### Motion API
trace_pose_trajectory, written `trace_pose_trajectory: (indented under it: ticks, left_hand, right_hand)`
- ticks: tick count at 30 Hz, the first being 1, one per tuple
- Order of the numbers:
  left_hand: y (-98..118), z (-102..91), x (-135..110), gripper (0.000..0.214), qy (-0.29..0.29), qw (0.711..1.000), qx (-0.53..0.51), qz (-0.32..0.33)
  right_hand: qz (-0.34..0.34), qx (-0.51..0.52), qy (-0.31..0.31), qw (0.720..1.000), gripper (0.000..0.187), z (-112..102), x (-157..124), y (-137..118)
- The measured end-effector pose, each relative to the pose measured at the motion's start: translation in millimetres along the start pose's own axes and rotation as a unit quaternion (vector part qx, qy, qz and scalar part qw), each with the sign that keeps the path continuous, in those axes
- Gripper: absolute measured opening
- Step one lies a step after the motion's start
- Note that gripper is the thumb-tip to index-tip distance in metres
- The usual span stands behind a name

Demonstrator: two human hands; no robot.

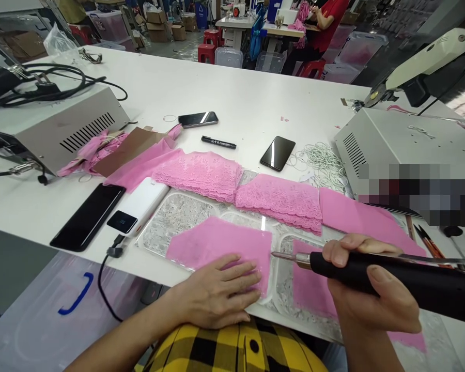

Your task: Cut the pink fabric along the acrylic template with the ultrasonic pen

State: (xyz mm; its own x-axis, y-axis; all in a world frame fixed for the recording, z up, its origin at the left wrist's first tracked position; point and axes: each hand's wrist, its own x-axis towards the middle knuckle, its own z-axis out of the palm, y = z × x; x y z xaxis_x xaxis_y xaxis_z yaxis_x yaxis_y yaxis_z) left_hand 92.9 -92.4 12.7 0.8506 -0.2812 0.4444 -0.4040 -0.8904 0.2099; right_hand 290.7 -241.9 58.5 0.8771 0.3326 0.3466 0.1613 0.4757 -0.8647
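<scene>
Leftmost from where I watch, beyond the left hand (pixel 220 294) and toward its outer side, a lace pile (pixel 201 173) lies stacked on the plastic panel (pixel 189 204). A second lace pile (pixel 281 199) lies beyond the gap between the hands, next to plain cloth (pixel 356 212) beyond the right hand (pixel 375 294). I can't tell whether these piles are finished or waiting. Only one piece seems to be in hand, the pink cloth (pixel 225 237) under the left fingers, and I judge it partway along: it is laid flat and steadied, with the tool (pixel 430 284) brought to its right edge. I can't make out how much of that edge is worked, nor whether the metal tip touches it or sits just beside it. Another pink piece (pixel 306 289) lies between the hands and partly behind the right one, apparently unattended.

The left hand is spread palm down, its fingers flat on the cloth's near right part. The right hand is wrapped around the tool's black handle, pointing the tip toward the left hand.

The cloth itself looks thin, smooth and plain pink, with a slanted left end, a straighter right side and faint ripples beside the left fingers.
</scene>
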Motion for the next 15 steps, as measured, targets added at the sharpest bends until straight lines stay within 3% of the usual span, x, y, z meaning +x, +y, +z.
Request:
trace_pose_trajectory:
  ticks: [15]
  left_hand:
    - [-0.4, -0.7, 2.5, 0.032, 0.007, 1.000, 0.000, -0.001]
  right_hand:
    - [-0.007, -0.005, -0.022, 1.000, 0.015, -1.1, -4.4, 3.9]
